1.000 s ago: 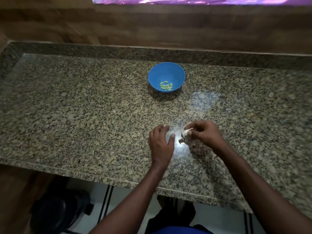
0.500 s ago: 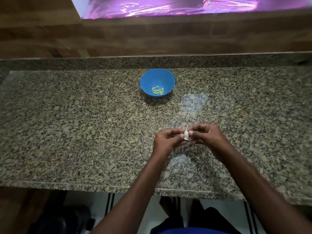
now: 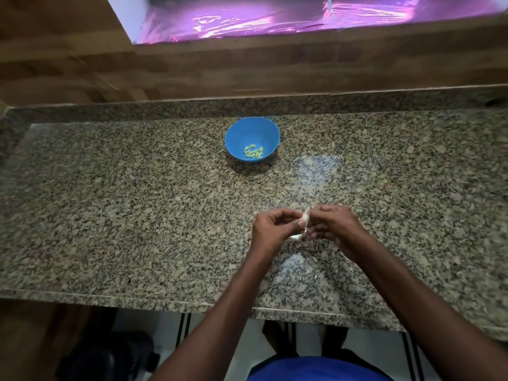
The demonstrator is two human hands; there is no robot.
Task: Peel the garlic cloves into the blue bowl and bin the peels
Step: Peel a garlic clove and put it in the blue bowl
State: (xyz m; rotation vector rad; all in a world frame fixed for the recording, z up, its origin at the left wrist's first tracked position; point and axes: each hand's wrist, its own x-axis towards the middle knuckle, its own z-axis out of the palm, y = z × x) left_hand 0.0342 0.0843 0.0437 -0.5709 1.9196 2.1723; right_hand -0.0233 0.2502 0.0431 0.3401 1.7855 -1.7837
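Peeling a garlic clove between both hands, above the near middle of the tabletop.

Pinched from the left by the left hand and from the right by the right hand, fingertips nearly touching, likely to steady the clove while tearing off its pale skin. Kept low over the stone, probably so loose peel drops there; a few white scraps just near of the hands. Blue bowl well apart at the far middle, holding peeled cloves. No bin in sight. Compared with half a second ago, same two-handed pinch, more skin now sticking out.
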